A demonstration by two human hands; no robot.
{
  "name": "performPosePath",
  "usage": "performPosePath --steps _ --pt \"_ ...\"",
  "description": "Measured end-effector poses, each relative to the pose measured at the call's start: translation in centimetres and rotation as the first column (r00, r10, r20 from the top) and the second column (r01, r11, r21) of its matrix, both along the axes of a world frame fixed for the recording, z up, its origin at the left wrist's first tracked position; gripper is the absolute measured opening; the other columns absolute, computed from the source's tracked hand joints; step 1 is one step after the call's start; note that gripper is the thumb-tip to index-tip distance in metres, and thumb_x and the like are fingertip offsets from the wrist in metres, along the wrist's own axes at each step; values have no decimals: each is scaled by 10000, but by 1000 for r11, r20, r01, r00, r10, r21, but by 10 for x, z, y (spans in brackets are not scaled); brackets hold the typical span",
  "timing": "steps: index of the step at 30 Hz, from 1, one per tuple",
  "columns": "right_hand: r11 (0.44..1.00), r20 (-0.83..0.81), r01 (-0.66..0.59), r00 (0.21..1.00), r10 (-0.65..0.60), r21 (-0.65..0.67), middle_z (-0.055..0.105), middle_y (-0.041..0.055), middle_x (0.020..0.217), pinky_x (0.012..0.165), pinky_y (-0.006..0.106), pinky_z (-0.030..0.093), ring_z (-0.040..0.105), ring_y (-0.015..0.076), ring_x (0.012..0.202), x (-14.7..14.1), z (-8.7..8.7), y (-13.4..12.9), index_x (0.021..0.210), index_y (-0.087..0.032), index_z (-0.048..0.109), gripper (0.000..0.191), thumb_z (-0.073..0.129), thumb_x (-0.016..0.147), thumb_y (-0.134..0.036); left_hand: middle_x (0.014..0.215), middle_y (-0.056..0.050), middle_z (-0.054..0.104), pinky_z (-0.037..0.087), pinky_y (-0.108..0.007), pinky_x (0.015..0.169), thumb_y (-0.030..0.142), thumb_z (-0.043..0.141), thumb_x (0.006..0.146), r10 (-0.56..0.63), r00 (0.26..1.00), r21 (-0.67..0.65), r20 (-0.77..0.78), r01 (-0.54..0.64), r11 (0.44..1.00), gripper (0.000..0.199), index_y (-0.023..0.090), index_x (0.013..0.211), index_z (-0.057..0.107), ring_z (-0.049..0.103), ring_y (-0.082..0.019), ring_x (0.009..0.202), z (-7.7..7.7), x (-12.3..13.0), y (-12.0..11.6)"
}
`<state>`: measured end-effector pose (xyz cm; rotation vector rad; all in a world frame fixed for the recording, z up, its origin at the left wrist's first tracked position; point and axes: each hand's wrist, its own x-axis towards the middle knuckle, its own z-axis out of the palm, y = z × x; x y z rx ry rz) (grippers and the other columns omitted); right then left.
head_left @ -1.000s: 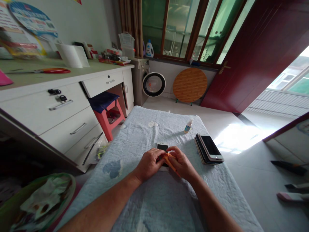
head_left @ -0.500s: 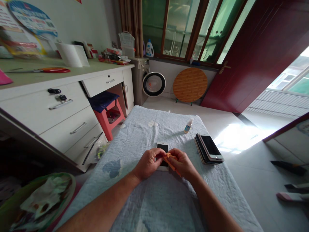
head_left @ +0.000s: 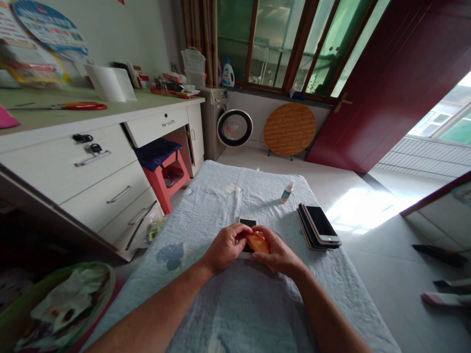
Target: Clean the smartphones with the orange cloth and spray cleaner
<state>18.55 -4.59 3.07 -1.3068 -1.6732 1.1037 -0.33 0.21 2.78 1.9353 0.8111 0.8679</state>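
Observation:
A white phone with a dark screen (head_left: 248, 222) lies on the light blue cloth (head_left: 217, 196), partly hidden under both hands. Over it, an orange cloth (head_left: 259, 242) is bunched between the hands. My right hand (head_left: 276, 251) holds that cloth, fingers curled above it and thumb below. The fingers of my left hand (head_left: 228, 246) are pinched together at the cloth's left edge. Off to the right is a stack of several phones (head_left: 321, 225), the top one with a dark screen. A small spray bottle (head_left: 287, 191) stands upright behind the hands.
On the left are a white desk with drawers (head_left: 99, 166) and a pink stool (head_left: 171, 171). A green-rimmed basin (head_left: 110, 279) holding crumpled paper sits at the lower left. Beyond the covered surface are a washing machine (head_left: 213, 122) and a round wooden board (head_left: 289, 128).
The orange cloth has been spread wider between the hands. My right hand's fingers have opened around it and its thumb has moved lower. The phones and bottle have not moved.

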Motion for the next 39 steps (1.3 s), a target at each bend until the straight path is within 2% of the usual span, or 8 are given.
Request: performPosePath --steps 3,8,10,13,15,17,25,39 --pt "998 -5 19 1000 -19 -51 602 -12 852 542 179 441 531 85 624 -2 -1 -1 1115 -230 560 418 673 714 -255 911 -16 648 482 -240 780 104 501 808 -11 1000 -7 24 11 1000 221 183 961 640 611 -144 830 -1 -1 0" --pt "963 -213 28 973 -87 -269 597 -28 663 397 170 364 469 77 449 -4 -6 -1 1109 -204 520 357 587 786 -340 900 -24 640 485 -256 778 143 499 834 10 1000 10 11 -10 1000 190 183 961 634 602 -149 819 -1 -1 1" --pt "969 -183 139 967 -177 -203 595 -20 650 424 191 395 491 92 465 -3 -8 2 1073 -196 553 315 579 786 -325 927 -35 641 480 -285 814 154 521 825 66 998 69 -25 -64 996 177 188 963 627 599 -170 858 -1 -2 3" --pt "940 -39 310 951 -308 144 614 38 823 655 264 498 594 144 708 0 -13 8 973 -193 631 202 565 792 -252 1056 -66 638 433 -375 922 210 626 771 186 969 201 -165 -151 968 282 198 1053 616 564 -239 1009 -4 -5 8" --pt "891 72 304 935 -346 338 596 72 954 805 301 484 589 175 874 1 -16 11 965 -195 654 195 538 810 -212 1193 -103 602 382 -435 978 339 713 722 230 929 250 -291 -158 955 494 188 1172 577 518 -297 1110 -8 -7 11" --pt "879 175 248 923 -342 407 573 84 1009 840 306 473 572 179 914 1 -18 12 1025 -198 648 244 495 834 -185 1270 -131 562 345 -470 1004 478 745 670 219 900 257 -377 -126 958 697 175 1258 524 486 -334 1162 -12 -9 12" --pt "912 481 58 835 -267 405 566 75 1023 876 320 448 526 194 955 -9 -17 10 1045 -234 665 243 463 911 -242 1354 -131 479 310 -476 1038 558 797 523 70 888 225 -455 38 974 970 223 1352 422 457 -348 1209 -13 -11 13" --pt "904 503 70 812 -297 422 650 53 980 798 318 451 508 200 862 -5 -12 10 988 -237 676 274 462 862 -121 1379 -170 442 342 -483 1056 437 844 507 17 911 164 -413 56 985 1016 188 1383 394 441 -359 1249 -11 -5 6"
